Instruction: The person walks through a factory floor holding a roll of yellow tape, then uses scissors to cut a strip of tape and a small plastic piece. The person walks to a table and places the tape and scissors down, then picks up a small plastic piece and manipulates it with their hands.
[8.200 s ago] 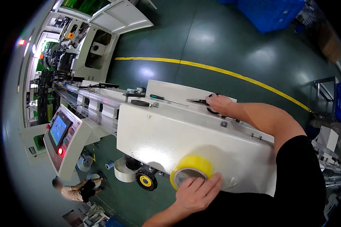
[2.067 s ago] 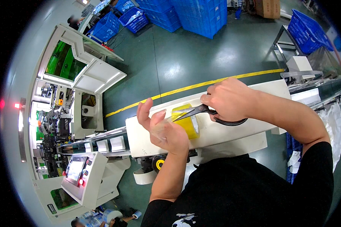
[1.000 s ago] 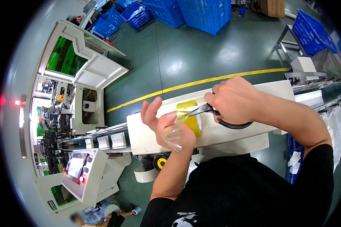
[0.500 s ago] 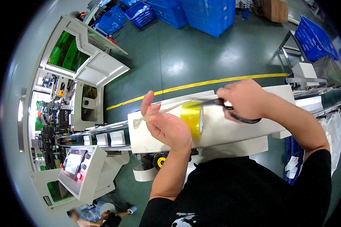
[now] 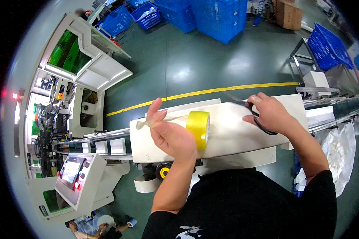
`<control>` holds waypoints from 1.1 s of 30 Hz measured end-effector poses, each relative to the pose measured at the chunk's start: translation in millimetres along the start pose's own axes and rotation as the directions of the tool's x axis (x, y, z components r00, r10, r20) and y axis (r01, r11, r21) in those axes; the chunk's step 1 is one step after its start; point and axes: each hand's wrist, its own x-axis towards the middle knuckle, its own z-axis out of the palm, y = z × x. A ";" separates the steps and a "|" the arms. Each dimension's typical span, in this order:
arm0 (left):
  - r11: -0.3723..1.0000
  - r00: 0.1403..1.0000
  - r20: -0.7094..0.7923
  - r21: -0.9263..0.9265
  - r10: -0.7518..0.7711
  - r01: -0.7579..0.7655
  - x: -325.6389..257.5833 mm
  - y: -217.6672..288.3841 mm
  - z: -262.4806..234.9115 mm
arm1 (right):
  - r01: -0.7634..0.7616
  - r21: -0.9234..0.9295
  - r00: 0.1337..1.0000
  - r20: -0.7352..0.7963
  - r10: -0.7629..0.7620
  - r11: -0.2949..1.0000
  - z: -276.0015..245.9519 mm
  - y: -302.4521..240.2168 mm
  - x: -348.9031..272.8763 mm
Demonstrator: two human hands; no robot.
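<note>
With the fingers of your left hand (image 5: 170, 135) pinching one clear strip (image 5: 174, 118), one yellow roll (image 5: 197, 130) stands near the close edge of the bench (image 5: 232, 133), open surface rightward; your right hand (image 5: 269, 113) grips one pair of scissors (image 5: 249, 106). Three white pieces (image 5: 102, 147) line up leftward.

A yellow round tape roll (image 5: 197, 130); black-handled metal scissors (image 5: 249, 106); plain off-white flat machine cover (image 5: 235, 129); dark green floor (image 5: 211, 65) with yellow stripe (image 5: 247, 86).
</note>
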 end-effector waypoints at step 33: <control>0.979 0.991 -0.032 -0.160 -0.132 0.126 -11.2 10.4 -13.0 | -0.040 0.950 0.991 -0.001 0.132 0.309 65.8 -111.6 -6.4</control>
